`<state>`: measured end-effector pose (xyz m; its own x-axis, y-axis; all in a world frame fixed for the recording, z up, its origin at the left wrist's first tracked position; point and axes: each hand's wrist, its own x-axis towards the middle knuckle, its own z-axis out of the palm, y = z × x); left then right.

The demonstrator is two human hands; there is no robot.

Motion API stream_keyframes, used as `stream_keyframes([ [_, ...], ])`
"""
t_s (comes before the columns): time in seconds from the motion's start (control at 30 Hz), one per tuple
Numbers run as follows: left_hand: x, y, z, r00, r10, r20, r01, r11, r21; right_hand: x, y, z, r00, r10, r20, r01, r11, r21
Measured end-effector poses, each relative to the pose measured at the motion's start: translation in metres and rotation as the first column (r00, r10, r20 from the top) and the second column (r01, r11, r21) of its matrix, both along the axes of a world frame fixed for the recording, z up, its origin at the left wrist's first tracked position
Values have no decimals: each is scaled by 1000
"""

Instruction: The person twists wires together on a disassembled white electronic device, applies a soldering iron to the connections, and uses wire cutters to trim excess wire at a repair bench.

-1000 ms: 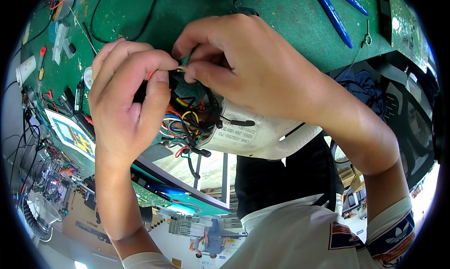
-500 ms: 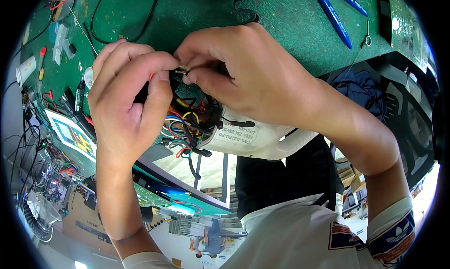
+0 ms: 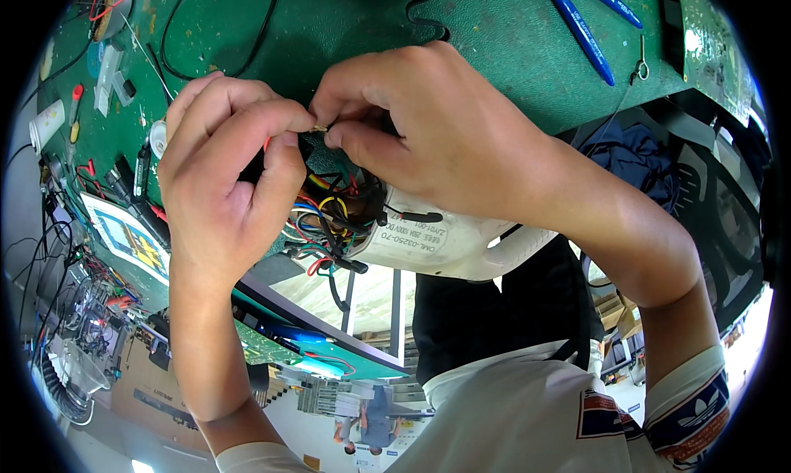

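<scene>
My left hand (image 3: 227, 164) and my right hand (image 3: 449, 131) meet over the green bench, fingertips almost touching. Between them shows a short copper-coloured wire end (image 3: 320, 128), pinched by my right thumb and forefinger. My left thumb and forefinger are closed next to it, around a dark wire mostly hidden by the fingers; a bit of red shows there. Under my hands lies a white plastic housing (image 3: 474, 255) with a printed label. From its left end spills a bundle of coloured wires (image 3: 325, 213), several with black sleeved ends.
Blue-handled pliers (image 3: 581, 36) lie at the far right on the green mat (image 3: 511, 69), near a green circuit board (image 3: 717, 61). On the left are a paper cup (image 3: 47, 125), a black cable loop (image 3: 165, 49) and a printed sheet (image 3: 128, 238). A dark chair (image 3: 721, 201) stands right.
Both hands keep their pinch and have shifted only slightly. The copper-coloured wire end now shows more plainly between the fingertips.
</scene>
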<state>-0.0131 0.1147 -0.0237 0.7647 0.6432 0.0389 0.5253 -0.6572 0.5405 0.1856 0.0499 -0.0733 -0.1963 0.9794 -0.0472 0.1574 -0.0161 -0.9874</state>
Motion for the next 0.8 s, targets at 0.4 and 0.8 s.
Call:
stream_keyframes([
  [0.4,0,0,1,1000,-3,-8,2,1000,-13,0,2,1,1000,5,13,-5,1000,-15],
  [0.8,-1,0,0,1000,11,-18,-11,1000,9,0,2,0,1000,0,16,-1,999,39],
])
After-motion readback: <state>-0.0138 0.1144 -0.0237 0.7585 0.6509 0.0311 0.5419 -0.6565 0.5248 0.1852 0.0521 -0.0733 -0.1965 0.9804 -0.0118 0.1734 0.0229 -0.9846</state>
